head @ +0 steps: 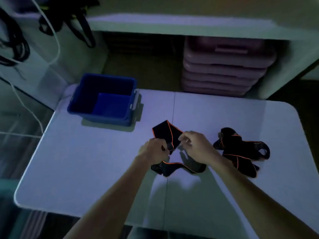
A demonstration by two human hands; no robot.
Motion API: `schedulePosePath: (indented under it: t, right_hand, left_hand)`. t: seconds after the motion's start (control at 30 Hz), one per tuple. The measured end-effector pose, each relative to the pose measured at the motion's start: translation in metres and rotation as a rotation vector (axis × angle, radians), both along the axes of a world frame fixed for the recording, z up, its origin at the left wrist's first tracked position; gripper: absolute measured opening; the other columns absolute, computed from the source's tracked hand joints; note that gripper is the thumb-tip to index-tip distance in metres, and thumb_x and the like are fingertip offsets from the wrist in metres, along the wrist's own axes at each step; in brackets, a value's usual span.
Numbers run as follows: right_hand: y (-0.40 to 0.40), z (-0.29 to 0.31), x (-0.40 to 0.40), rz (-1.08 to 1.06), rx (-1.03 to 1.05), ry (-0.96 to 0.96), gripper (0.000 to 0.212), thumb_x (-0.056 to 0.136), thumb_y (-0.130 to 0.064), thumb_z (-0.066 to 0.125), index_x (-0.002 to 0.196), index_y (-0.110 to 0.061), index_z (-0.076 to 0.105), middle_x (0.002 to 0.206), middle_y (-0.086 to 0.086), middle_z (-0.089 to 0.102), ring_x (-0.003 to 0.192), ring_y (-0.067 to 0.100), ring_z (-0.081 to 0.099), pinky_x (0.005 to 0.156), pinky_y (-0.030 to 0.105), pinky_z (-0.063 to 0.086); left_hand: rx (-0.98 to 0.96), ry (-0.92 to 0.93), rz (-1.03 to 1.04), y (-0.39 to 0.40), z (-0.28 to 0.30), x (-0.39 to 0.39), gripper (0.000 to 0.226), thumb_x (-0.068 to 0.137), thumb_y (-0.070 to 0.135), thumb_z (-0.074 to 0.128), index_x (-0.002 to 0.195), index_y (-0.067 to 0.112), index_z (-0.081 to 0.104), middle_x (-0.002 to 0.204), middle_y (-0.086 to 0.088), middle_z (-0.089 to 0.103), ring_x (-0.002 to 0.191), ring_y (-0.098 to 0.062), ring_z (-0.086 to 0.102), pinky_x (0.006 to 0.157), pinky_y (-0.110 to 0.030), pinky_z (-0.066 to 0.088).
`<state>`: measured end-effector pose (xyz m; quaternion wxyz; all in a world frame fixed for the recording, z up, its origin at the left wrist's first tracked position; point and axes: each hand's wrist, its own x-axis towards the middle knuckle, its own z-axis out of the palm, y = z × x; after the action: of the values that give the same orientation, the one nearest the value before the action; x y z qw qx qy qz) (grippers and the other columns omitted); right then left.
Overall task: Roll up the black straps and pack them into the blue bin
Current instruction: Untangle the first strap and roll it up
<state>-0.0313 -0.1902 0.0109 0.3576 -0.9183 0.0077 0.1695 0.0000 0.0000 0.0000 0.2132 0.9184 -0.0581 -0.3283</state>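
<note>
Two bare hands holding one black, orange-edged strap over a pale folding surface.

Left hand (pixel 155 150) closed on the black orange-edged fabric strap (pixel 168 135); right hand (pixel 196 144) pinching its upper fold, tail trailing on the pale surface (pixel 86 161). Tangled heap of similar black straps (pixel 240 150) just right. Rectangular blue plastic bin (pixel 103 99) at far left, nothing visible inside.

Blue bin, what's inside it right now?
The blue bin looks empty: only its bare blue floor shows, no rolled straps. The near wall hides a strip of the floor, so that part can't be checked.
</note>
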Motion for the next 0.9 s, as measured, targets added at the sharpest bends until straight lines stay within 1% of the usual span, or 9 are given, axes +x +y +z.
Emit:
schedulePosePath:
  t: [0.1,0.2,0.33,0.43,0.57,0.63,0.7,0.8,0.9]
  right_hand:
    - [0.005,-0.024,0.022,-0.004,-0.138,-0.002,0.032,0.091,-0.020,0.056,0.121,-0.011,0.060,0.117,0.009,0.063,0.107,0.027,0.060,0.090,0.044,0.052]
    - [0.013,-0.042,0.036,-0.020,-0.260,0.019,0.023,0.089,-0.021,0.057,0.105,-0.007,0.052,0.106,0.014,0.059,0.101,0.034,0.057,0.080,0.043,0.052]
    - [0.015,-0.055,0.047,-0.051,-0.370,0.055,0.031,0.089,-0.032,0.062,0.103,-0.005,0.057,0.109,0.015,0.054,0.106,0.034,0.050,0.083,0.045,0.046]
    - [0.011,-0.054,0.057,-0.039,-0.299,0.015,0.028,0.081,-0.032,0.069,0.089,-0.007,0.060,0.109,0.011,0.052,0.107,0.030,0.046,0.081,0.041,0.048]
    - [0.000,-0.035,0.059,0.049,-0.090,-0.271,0.023,0.078,-0.017,0.073,0.078,-0.012,0.051,0.127,0.006,0.049,0.119,0.019,0.039,0.084,0.032,0.047]
    - [0.000,-0.026,0.055,0.175,-0.106,-0.425,0.026,0.078,-0.010,0.073,0.073,-0.011,0.048,0.126,0.009,0.053,0.117,0.024,0.047,0.080,0.032,0.048]
    - [0.004,-0.020,0.049,0.284,-0.165,-0.491,0.018,0.079,-0.013,0.072,0.076,-0.008,0.055,0.114,0.009,0.058,0.103,0.023,0.054,0.075,0.029,0.048]
    - [0.016,-0.017,0.038,0.397,-0.262,-0.586,0.010,0.082,-0.011,0.063,0.079,-0.008,0.054,0.090,0.008,0.054,0.080,0.022,0.049,0.060,0.028,0.043]
    - [0.028,-0.022,0.027,0.502,-0.335,-0.687,0.011,0.085,0.001,0.046,0.081,-0.009,0.048,0.081,0.007,0.043,0.074,0.021,0.036,0.061,0.031,0.030]
  left_hand:
    - [0.116,-0.028,-0.013,-0.009,-0.016,-0.008,0.036,0.070,0.039,0.074,0.102,0.025,0.064,0.105,-0.004,0.066,0.095,-0.030,0.066,0.076,-0.035,0.052]
    - [0.155,-0.045,0.018,-0.015,-0.029,-0.012,0.032,0.075,0.035,0.072,0.104,0.023,0.064,0.106,-0.007,0.067,0.095,-0.033,0.067,0.078,-0.038,0.054]
    - [0.168,-0.125,0.090,-0.010,-0.037,-0.007,0.020,0.084,0.035,0.060,0.099,0.023,0.066,0.098,-0.011,0.069,0.092,-0.038,0.067,0.070,-0.036,0.048]
    - [0.133,-0.188,0.189,0.006,-0.030,0.005,0.021,0.085,0.027,0.054,0.105,0.029,0.062,0.094,-0.012,0.068,0.088,-0.039,0.065,0.069,-0.038,0.050]
    - [-0.236,-0.177,0.600,0.036,-0.031,0.020,0.019,0.085,0.010,0.051,0.093,0.024,0.061,0.070,-0.007,0.071,0.060,-0.030,0.071,0.053,-0.047,0.060]
    - [-0.454,-0.117,0.859,0.044,-0.029,0.024,0.022,0.082,-0.006,0.050,0.089,0.010,0.064,0.070,-0.012,0.073,0.059,-0.031,0.073,0.058,-0.047,0.062]
    - [-0.647,-0.001,1.080,0.047,-0.022,0.027,0.015,0.085,-0.009,0.050,0.092,-0.007,0.063,0.079,-0.022,0.070,0.066,-0.033,0.070,0.065,-0.042,0.062]
    - [-0.769,0.093,1.275,0.052,-0.025,0.026,0.027,0.092,0.011,0.052,0.093,-0.013,0.066,0.087,-0.032,0.069,0.077,-0.036,0.068,0.083,-0.048,0.058]
    - [-0.739,0.057,1.372,0.062,-0.038,0.026,0.052,0.091,0.039,0.062,0.095,-0.011,0.070,0.090,-0.032,0.072,0.078,-0.036,0.071,0.081,-0.047,0.061]
